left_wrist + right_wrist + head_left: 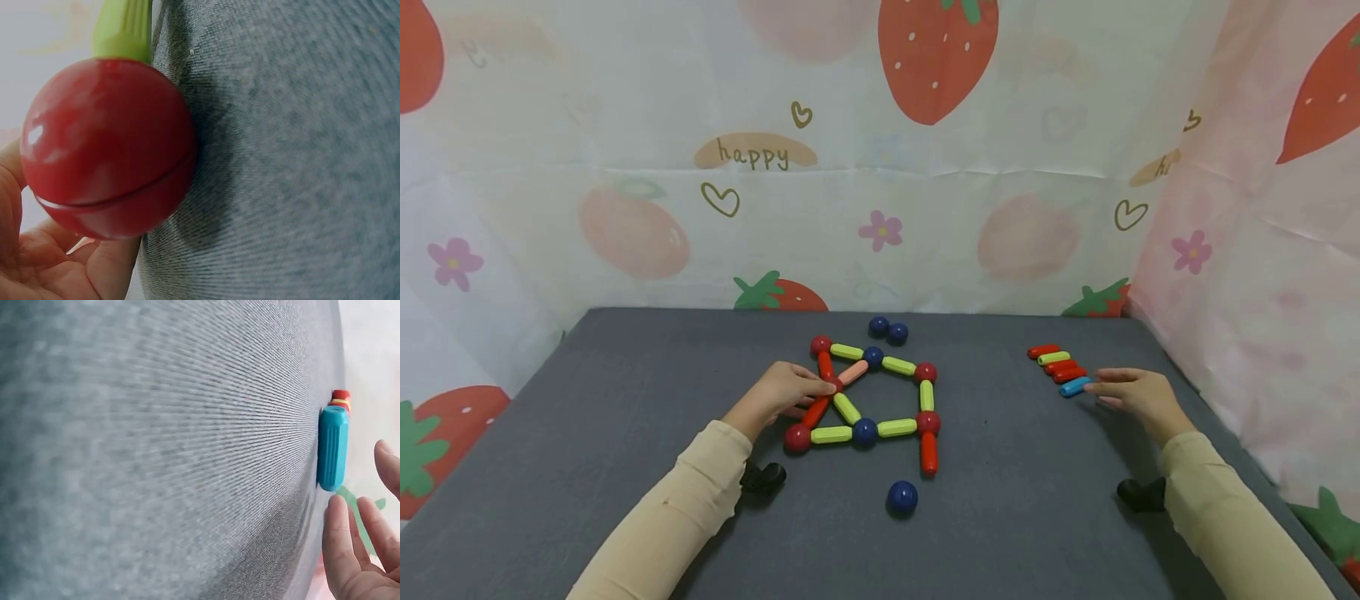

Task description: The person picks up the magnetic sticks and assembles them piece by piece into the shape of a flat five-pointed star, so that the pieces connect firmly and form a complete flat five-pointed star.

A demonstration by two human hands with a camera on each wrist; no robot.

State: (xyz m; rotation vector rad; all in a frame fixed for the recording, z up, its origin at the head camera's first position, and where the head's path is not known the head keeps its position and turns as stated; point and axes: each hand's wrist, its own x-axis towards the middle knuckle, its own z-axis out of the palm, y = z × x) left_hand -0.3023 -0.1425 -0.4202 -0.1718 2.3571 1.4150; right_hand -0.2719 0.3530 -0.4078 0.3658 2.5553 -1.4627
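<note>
A flat frame of sticks and balls lies on the table, with yellow-green sticks [898, 427], red sticks [929, 454], a pink stick [853, 372], red balls [797, 439] and blue balls [865, 432]. At its left side my left hand [781, 389] pinches the red ball [835, 386] where several sticks meet. A red corner ball [109, 150] largely hides that hand in the left wrist view. My right hand [1138, 395] reaches toward a blue stick [1075, 387], thumb and fingers spread apart. In the right wrist view the fingertips stand just short of this blue stick [333, 449].
Beyond the blue stick lie loose red sticks [1070, 374] and a yellow-green one [1054, 358] in a row. Two loose blue balls [887, 330] sit behind the frame; another blue ball [902, 498] is in front. A printed cloth [925, 275] hangs along the table's back edge.
</note>
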